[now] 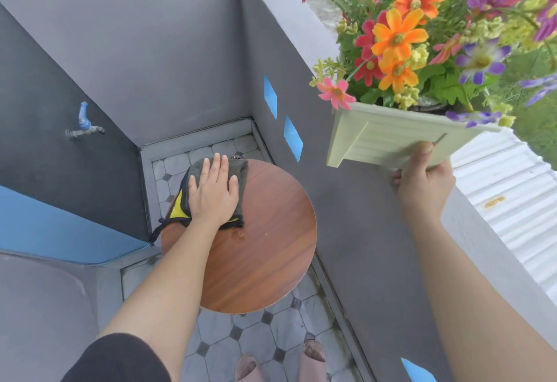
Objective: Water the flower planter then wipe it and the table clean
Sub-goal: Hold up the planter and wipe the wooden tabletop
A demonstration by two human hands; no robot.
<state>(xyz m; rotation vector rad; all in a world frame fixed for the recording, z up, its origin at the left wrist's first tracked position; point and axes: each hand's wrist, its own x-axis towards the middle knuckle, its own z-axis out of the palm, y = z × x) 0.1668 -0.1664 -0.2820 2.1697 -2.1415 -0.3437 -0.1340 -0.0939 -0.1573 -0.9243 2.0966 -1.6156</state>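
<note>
Left hand (212,191) presses cloth (238,170) at table (265,246) edge, planter (391,140) held aside.

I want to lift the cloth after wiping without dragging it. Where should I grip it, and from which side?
Probably its yellow corner, from the left. That corner reaches the rim of the table and its black loop hangs past it, so fingers can close there; the rest of the cloth lies flat under the left hand.

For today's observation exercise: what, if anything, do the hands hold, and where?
Right hand grips the planter by its bottom edge, thumb on its side; left hand holds nothing, lying flat on the cloth.
</note>
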